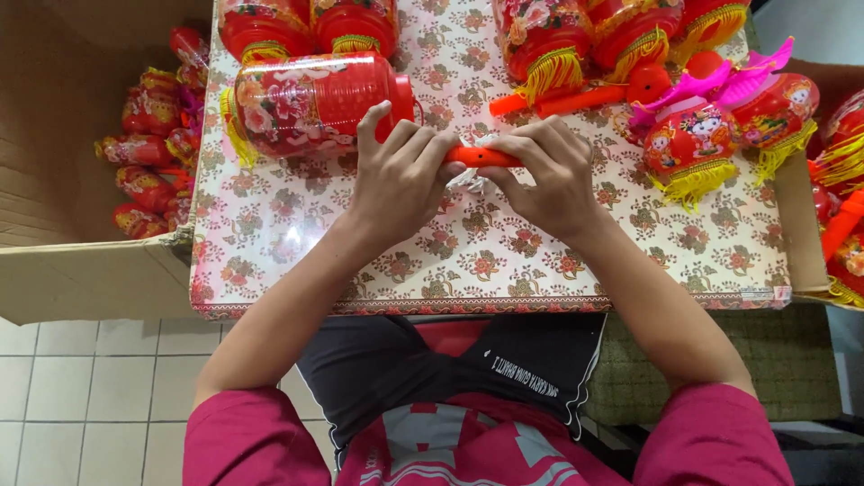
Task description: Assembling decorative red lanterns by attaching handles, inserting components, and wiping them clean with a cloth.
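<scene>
My left hand (400, 171) and my right hand (544, 171) meet over the middle of the floral-patterned table (486, 261). Both grip a short orange plastic handle (481, 157) that shows between the fingers. The handle lies level, and its left end points at a red lantern (310, 103) with a flower print and a yellow fringe, which lies on its side right behind my left hand. Something white and crumpled (468, 180) peeks out beneath the handle, mostly hidden by my fingers.
More red lanterns (549, 40) with yellow tassels crowd the table's back edge. Two round lanterns (693, 144) with pink wings sit at the right. A cardboard box (54, 270) at the left holds several wrapped lanterns (148, 171). Another box (805, 243) stands at the right.
</scene>
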